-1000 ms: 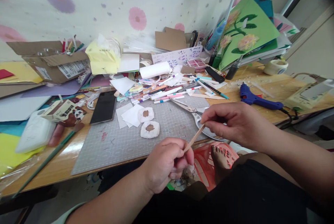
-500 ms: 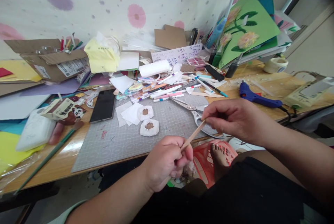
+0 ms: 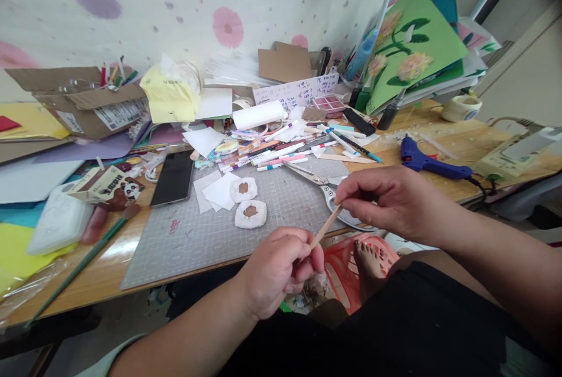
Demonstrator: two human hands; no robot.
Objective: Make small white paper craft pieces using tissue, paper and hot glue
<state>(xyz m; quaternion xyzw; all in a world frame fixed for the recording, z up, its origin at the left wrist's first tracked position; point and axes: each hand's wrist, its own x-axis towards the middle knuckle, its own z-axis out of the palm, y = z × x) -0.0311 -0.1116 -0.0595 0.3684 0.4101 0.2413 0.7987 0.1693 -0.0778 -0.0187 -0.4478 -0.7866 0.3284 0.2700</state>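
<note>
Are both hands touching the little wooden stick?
Touching. The head view shows the left hand pinching the wooden stick at its lower end, and the right hand pinching its upper end.

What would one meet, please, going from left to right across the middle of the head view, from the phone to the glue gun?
Phone → two white pads with brown centres → left hand → wooden stick → right hand → blue glue gun.

Bare forearms, black lap garment
</note>
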